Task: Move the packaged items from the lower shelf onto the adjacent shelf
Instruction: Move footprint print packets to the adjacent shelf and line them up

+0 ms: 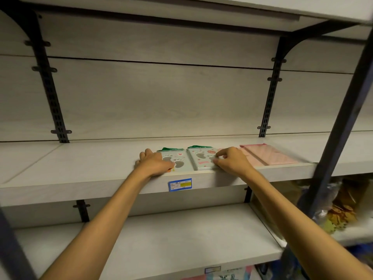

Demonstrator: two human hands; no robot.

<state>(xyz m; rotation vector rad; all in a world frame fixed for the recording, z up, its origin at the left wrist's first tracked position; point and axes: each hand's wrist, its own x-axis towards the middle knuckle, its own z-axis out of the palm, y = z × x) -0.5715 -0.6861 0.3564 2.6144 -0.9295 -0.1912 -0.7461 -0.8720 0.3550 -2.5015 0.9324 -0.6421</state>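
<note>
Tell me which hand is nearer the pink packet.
Right. The right hand rests on a footprint pack just left of the pink packet; the left hand is farther left.

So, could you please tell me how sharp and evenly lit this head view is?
Head view: soft, even light and no glare; both hands and the footprint packs fairly sharp; pink packet and right edge smeared; uprights bowed by the wide-angle lens.
</note>
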